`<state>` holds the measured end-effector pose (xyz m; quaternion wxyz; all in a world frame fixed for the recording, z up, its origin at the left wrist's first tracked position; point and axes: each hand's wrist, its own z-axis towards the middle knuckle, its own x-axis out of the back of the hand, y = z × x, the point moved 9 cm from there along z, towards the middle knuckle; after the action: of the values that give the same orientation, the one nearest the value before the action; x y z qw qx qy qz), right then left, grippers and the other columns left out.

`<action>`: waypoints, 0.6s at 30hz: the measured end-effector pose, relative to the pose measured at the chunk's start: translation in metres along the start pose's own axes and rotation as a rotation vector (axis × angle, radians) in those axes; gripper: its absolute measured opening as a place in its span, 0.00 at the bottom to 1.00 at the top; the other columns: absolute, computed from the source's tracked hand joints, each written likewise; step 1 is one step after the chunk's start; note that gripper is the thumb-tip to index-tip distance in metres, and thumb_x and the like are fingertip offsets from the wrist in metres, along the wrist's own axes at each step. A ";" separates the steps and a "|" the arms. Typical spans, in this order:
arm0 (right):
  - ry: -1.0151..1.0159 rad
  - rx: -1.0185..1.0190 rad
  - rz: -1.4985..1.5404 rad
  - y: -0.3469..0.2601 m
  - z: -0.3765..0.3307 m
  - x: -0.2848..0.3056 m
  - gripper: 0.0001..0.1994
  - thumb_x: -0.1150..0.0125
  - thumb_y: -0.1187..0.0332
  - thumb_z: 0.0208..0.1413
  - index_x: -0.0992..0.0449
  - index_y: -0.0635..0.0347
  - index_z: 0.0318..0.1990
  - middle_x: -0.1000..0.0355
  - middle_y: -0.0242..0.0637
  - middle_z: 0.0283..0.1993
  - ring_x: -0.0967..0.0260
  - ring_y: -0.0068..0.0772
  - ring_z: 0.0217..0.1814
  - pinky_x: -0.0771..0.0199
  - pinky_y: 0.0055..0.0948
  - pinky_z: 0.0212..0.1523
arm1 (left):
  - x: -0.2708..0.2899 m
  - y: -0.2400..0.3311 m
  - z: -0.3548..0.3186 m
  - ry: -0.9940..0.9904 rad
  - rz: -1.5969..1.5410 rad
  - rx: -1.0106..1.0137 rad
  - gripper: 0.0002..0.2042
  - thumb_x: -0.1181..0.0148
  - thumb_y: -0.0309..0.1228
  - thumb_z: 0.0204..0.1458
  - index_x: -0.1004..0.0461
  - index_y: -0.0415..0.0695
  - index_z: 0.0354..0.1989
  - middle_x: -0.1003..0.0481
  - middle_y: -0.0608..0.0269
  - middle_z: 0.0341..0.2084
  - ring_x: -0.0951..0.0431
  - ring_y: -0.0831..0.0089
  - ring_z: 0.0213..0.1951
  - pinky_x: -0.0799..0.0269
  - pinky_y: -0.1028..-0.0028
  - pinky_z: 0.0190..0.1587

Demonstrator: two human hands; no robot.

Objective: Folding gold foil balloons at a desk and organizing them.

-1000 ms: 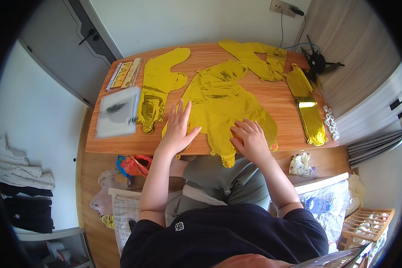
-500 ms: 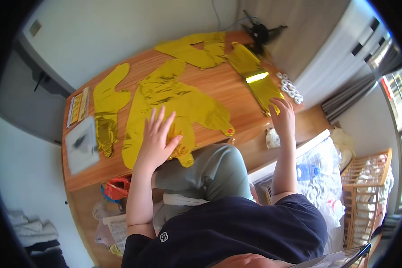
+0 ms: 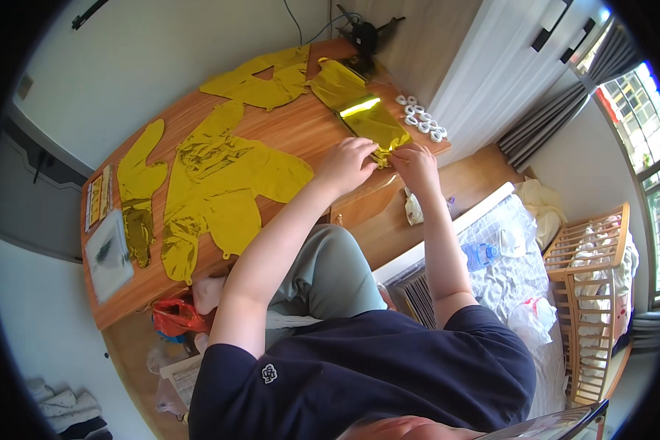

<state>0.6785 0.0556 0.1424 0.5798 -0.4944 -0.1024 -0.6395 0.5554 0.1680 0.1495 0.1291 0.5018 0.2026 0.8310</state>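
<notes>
Several flat, uninflated gold foil balloons lie on the wooden desk (image 3: pixel 301 139). The right-hand one is a long foil balloon (image 3: pixel 381 123) with a bright glare across its middle. At its near end, by the desk's front edge, both hands are closed on the foil. My left hand (image 3: pixel 348 166) pinches the end from the left; my right hand (image 3: pixel 417 167) pinches it from the right, a small gap apart. A wide foil balloon (image 3: pixel 216 172) spreads over the middle, away from my hands. A narrow curved foil balloon (image 3: pixel 141 176) lies farther left, and an angular foil balloon (image 3: pixel 249 82) at the back.
White rings (image 3: pixel 421 117) sit in a cluster near the desk's right edge. A black router (image 3: pixel 363 33) stands at the back corner. A clear plastic sleeve (image 3: pixel 110 253) and a printed card (image 3: pixel 97 198) lie at the left. Right of me are a plastic-covered bed and a wooden crib (image 3: pixel 583 293).
My left hand has moved right, from above the wide balloon to the long balloon's near end. My right hand stays at that end, now pinching it. The view has shifted to the right.
</notes>
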 end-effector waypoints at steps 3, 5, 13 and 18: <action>-0.058 0.002 0.015 -0.004 0.010 -0.004 0.09 0.34 0.62 0.54 0.13 0.53 0.37 0.20 0.36 0.41 0.25 0.45 0.47 0.26 0.44 0.51 | -0.008 -0.008 0.016 0.139 0.035 -0.037 0.17 0.36 0.34 0.54 0.20 0.43 0.52 0.21 0.60 0.51 0.25 0.58 0.56 0.31 0.58 0.60; -0.083 -0.024 -0.002 0.004 0.013 -0.003 0.09 0.34 0.61 0.55 0.13 0.53 0.37 0.20 0.36 0.41 0.25 0.46 0.47 0.26 0.44 0.50 | -0.017 -0.008 0.027 0.077 0.053 -0.007 0.16 0.37 0.33 0.54 0.20 0.45 0.51 0.21 0.61 0.51 0.24 0.59 0.56 0.30 0.58 0.58; -0.233 -0.142 0.216 0.018 0.023 0.000 0.15 0.34 0.56 0.59 0.15 0.58 0.41 0.19 0.41 0.42 0.22 0.47 0.45 0.26 0.41 0.47 | -0.015 -0.034 0.044 0.038 0.024 0.204 0.09 0.40 0.36 0.58 0.17 0.50 0.43 0.17 0.61 0.37 0.18 0.59 0.42 0.25 0.59 0.45; -0.155 -0.109 0.362 0.027 0.022 0.008 0.13 0.30 0.62 0.55 0.15 0.60 0.43 0.19 0.44 0.40 0.21 0.45 0.43 0.24 0.37 0.46 | -0.015 -0.043 0.050 0.025 -0.074 0.288 0.09 0.39 0.38 0.59 0.17 0.50 0.42 0.16 0.61 0.32 0.17 0.58 0.37 0.23 0.62 0.38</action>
<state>0.7136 0.0577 0.1473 0.6481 -0.5833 -0.0214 -0.4892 0.6071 0.2107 0.1386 0.0838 0.4970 0.3398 0.7940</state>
